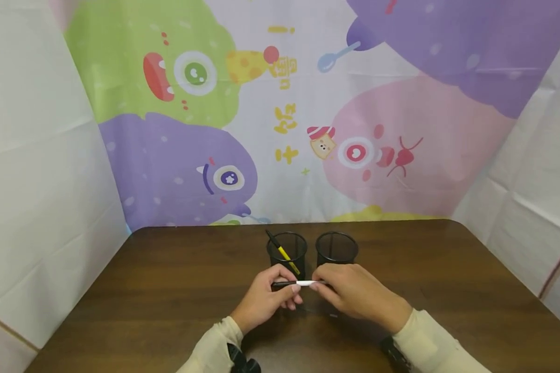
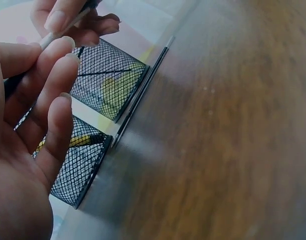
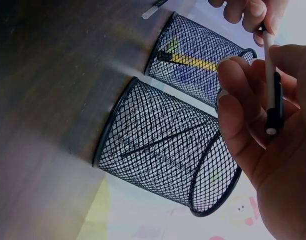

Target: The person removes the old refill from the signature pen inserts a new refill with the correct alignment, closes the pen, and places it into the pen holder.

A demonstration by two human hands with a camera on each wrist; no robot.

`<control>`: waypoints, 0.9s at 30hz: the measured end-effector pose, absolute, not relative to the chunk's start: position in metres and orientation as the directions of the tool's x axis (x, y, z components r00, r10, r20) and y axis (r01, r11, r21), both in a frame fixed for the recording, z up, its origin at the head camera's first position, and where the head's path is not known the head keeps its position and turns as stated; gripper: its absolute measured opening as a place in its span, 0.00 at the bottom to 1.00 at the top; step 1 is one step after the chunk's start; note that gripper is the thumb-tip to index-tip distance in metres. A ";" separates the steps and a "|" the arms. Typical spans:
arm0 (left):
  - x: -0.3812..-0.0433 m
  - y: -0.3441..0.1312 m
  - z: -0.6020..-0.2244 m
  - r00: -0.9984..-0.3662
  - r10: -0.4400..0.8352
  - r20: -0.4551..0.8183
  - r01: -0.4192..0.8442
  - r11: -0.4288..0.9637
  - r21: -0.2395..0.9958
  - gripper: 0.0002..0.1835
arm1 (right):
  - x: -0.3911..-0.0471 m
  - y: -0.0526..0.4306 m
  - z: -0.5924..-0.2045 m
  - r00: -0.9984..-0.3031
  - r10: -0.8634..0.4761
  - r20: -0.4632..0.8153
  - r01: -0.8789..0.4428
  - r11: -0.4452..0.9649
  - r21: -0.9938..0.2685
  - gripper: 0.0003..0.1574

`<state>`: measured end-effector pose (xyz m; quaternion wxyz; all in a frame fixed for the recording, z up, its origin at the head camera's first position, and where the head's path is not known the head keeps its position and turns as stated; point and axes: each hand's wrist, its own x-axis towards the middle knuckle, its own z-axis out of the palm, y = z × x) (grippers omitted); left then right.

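Both hands meet at a slim white-and-black pen (image 1: 304, 283), held level just in front of two black mesh cups. My left hand (image 1: 267, 294) pinches its black end between thumb and fingers. With thumb and forefinger my right hand (image 1: 361, 294) pinches the white barrel; a black clip and white tip show in the right wrist view. A yellow-and-black pen (image 1: 282, 253) leans inside the left mesh cup (image 1: 301, 258). Beside it stands the right mesh cup (image 1: 337, 253), with no pen visible inside. A thin black stick (image 2: 144, 87) with a pale end lies on the table before the cups.
The brown wooden table (image 1: 168, 290) reaches back to a cloth backdrop (image 1: 303, 197) printed with cartoon figures. White sheets (image 1: 42, 155) hang at both sides. Dark straps sit at both wrists.
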<state>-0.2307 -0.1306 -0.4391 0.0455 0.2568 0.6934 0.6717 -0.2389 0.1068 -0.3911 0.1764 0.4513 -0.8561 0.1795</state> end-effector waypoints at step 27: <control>-0.232 -0.132 -0.438 -0.882 0.375 0.285 0.304 -0.007 0.953 0.10 | -0.241 0.109 -0.391 -0.560 -0.690 0.458 -0.820 0.540 -0.190 0.12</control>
